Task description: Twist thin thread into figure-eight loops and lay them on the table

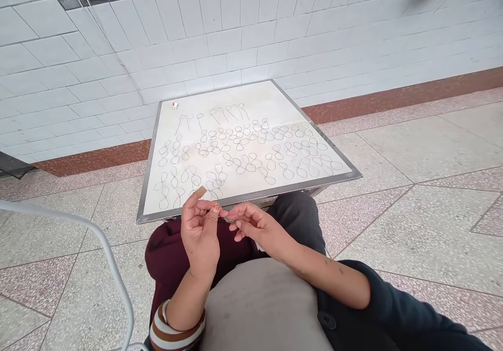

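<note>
Thin dark wire pieces (239, 163), many bent into figure-eight loops, lie spread over the white table (283, 99). My left hand (202, 230) is raised at the table's near edge, thumb and index finger pinched on a thin wire (228, 220). A tan strip is wrapped round one of its fingertips. Close on its right, my right hand (261, 228) has its thumb and fingers closed on the same small wire, whose shape is largely hidden by the fingers. Further back on the table, several wires have a single loop and a straight tail.
A small red and white object (175, 106) sits at the table's back left corner. The table's metal rim (251, 198) runs just beyond my hands. Behind it stands a white tiled wall (236, 42). A grey metal tube frame (106, 246) curves at the left.
</note>
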Demonstrator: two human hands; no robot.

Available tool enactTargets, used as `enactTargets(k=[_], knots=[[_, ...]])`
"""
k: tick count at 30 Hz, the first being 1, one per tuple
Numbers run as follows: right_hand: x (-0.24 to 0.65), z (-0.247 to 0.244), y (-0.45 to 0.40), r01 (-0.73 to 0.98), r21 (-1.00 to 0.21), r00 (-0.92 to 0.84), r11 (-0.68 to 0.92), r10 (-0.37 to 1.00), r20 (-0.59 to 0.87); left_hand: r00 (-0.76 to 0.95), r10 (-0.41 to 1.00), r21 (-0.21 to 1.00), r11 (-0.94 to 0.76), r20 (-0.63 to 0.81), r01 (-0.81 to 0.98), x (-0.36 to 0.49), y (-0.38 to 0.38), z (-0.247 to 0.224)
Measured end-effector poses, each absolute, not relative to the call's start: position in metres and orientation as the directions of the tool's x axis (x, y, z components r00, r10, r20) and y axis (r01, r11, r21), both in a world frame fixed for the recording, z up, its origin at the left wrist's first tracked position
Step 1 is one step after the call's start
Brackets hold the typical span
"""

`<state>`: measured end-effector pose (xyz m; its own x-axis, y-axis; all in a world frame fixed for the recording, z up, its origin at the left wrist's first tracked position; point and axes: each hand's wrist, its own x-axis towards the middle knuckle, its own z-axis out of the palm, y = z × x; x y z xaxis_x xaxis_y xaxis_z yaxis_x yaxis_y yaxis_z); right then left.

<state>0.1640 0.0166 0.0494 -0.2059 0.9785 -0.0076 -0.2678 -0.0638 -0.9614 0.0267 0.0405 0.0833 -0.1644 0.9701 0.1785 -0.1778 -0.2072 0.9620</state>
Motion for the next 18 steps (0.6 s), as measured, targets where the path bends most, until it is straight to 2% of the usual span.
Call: enactTargets(k=[3, 5, 8, 10, 12, 14, 18], knots=[[0.167, 0.051, 0.016, -0.066, -0.997, -0.22, -0.041, 0.975, -0.025, -0.165, 0.969, 0.964, -0.21, 0.184, -0.161, 0.027, 0.04, 0.084], [0.168, 0.051, 0.014, -0.003, -1.0, -0.206, -0.03, 0.978, -0.029, -0.179, 0.967, 0.963, -0.21, 0.18, -0.169, 0.027, 0.041, 0.084], [0.164, 0.046, 0.011, -0.133, -0.984, -0.21, -0.119, 0.974, -0.089, -0.187, 0.972, 0.943, -0.191, 0.143, -0.274, 0.026, 0.046, 0.082], [0.159, 0.041, 0.01, -0.291, -0.923, -0.267, -0.252, 0.948, -0.174, -0.171, 0.981, 0.922, -0.145, 0.088, -0.36, 0.025, 0.049, 0.079], [0.156, 0.036, 0.009, -0.366, -0.865, -0.327, -0.342, 0.918, -0.224, -0.141, 0.989, 0.916, -0.093, 0.041, -0.389, 0.024, 0.052, 0.075], [0.156, 0.035, 0.011, -0.31, -0.897, -0.329, -0.315, 0.921, -0.21, -0.116, 0.993, 0.925, -0.067, 0.025, -0.374, 0.024, 0.053, 0.072], [0.162, 0.039, 0.015, -0.09, -0.984, -0.286, -0.152, 0.95, -0.121, -0.106, 0.994, 0.943, -0.056, 0.023, -0.328, 0.025, 0.05, 0.071]])
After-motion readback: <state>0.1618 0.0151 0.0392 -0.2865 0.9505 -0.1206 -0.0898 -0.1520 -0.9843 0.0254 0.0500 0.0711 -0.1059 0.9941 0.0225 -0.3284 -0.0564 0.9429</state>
